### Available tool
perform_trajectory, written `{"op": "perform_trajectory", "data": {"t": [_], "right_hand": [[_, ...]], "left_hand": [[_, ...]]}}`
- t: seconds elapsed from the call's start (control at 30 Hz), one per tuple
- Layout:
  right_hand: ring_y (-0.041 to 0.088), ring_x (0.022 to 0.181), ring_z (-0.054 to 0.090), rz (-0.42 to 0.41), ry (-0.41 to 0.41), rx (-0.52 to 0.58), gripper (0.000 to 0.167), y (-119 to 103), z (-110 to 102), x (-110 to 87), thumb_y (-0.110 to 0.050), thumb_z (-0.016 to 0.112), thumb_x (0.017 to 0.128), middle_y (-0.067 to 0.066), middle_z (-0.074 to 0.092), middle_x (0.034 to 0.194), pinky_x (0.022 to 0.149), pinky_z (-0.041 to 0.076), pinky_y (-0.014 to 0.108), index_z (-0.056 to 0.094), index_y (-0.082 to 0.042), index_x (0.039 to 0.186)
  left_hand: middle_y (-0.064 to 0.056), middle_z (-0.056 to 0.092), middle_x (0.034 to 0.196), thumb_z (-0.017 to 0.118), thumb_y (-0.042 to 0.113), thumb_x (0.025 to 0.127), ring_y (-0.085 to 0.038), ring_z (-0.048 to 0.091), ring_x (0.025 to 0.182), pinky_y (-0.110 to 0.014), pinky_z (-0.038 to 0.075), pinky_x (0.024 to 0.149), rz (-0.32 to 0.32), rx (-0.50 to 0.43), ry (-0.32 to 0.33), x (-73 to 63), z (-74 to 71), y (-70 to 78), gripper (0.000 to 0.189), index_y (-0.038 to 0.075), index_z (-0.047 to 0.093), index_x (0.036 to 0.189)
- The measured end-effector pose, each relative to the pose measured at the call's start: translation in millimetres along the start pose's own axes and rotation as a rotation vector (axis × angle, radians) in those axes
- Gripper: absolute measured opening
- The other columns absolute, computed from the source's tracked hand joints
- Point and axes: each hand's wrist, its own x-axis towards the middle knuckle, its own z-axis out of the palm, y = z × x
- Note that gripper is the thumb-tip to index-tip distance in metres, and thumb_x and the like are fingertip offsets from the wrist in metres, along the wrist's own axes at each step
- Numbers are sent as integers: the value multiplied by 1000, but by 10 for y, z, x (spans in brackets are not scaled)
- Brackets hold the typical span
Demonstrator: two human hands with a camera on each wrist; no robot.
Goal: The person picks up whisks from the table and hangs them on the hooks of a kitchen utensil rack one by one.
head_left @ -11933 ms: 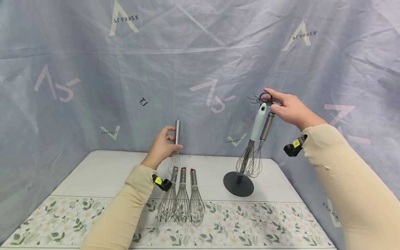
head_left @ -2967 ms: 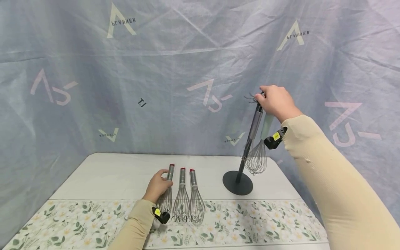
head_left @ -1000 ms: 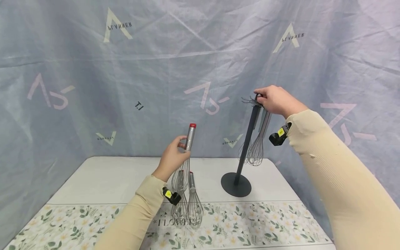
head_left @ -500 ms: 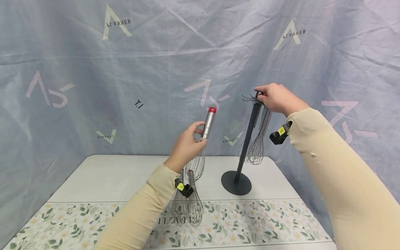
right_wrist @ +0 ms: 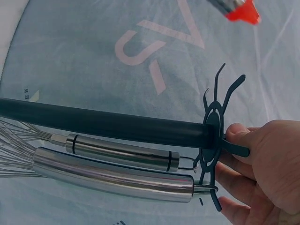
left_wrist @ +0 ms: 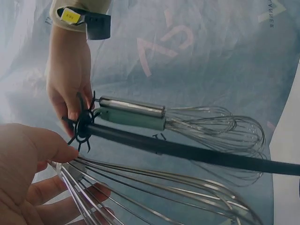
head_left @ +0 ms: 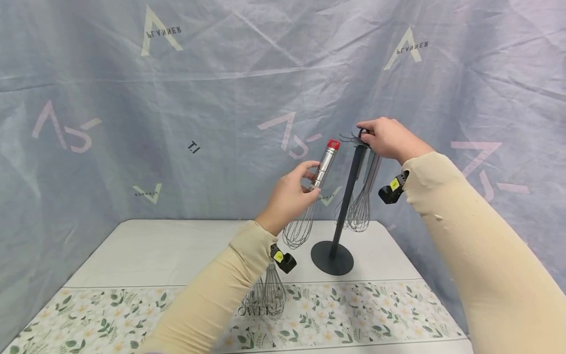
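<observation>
My left hand (head_left: pixel 289 194) grips a wire whisk (head_left: pixel 325 167) by its steel handle, red-capped end up and wires hanging down. It is raised left of a dark metal stand (head_left: pixel 348 191). My right hand (head_left: pixel 391 137) pinches the ring at the stand's top, beside the hooks. Several whisks hang from those hooks; the left wrist view shows a green-handled whisk (left_wrist: pixel 136 121) and a steel-handled whisk (left_wrist: pixel 133 106). The right wrist view shows two steel handles (right_wrist: pixel 112 176) hooked by their loops, and the held whisk's red cap (right_wrist: pixel 244 13) apart from the hooks.
Two more whisks (head_left: pixel 274 295) lie on the table, their handles mostly hidden by my left sleeve. The stand's round base (head_left: pixel 325 260) rests on the white table (head_left: pixel 155 250), behind a floral strip (head_left: pixel 353 314). A grey-blue curtain (head_left: pixel 234 108) hangs behind.
My left hand took the leftmost red-capped whisk from the table, lifted it and carried it right toward the stand. The earlier loop-ended whisk has left that hand. The stand's hanging whisks have shifted round.
</observation>
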Motion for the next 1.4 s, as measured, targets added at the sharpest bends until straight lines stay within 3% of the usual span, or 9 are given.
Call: {"op": "perform_trajectory", "data": {"t": [0.37, 0.77, 1.03, 1.23, 1.4], "right_hand": [[40, 125, 52, 30, 14, 25, 51, -26, 54, 8, -20, 40, 110, 28, 48, 147, 94, 41, 55, 31, -8, 159], [35, 103, 56, 42, 32, 25, 51, -24, 64, 3, -18, 41, 110, 29, 55, 139, 86, 44, 51, 31, -8, 159], [36, 105, 56, 39, 42, 10, 51, -60, 43, -1, -19, 41, 110, 28, 53, 141, 87, 44, 51, 33, -8, 159], [33, 89, 55, 57, 39, 11, 51, -42, 61, -4, -19, 41, 110, 27, 56, 138, 81, 44, 46, 32, -10, 160], [34, 97, 56, 61, 38, 22, 52, -32, 56, -23, -19, 41, 110, 27, 51, 144, 84, 43, 48, 30, -10, 160]], "left_hand": [[7, 67, 111, 73, 11, 91, -5, 66, 72, -29, 53, 60, 15, 32, -8, 111, 202, 60, 59, 29, 54, 143], [5, 67, 110, 74, 9, 90, -4, 64, 69, -28, 51, 58, 34, 47, -12, 156, 348, 64, 59, 27, 55, 143], [4, 67, 110, 75, 9, 90, -5, 66, 74, -29, 54, 61, 38, -20, 12, 185, 490, 1, 60, 29, 54, 143], [3, 64, 113, 76, 9, 91, -7, 66, 75, -30, 53, 61, 36, -55, -3, 196, 606, -72, 65, 32, 48, 145], [2, 63, 112, 73, 7, 91, -10, 64, 77, -32, 51, 59, -14, -68, -43, 193, 676, -124, 69, 33, 42, 148]]}}
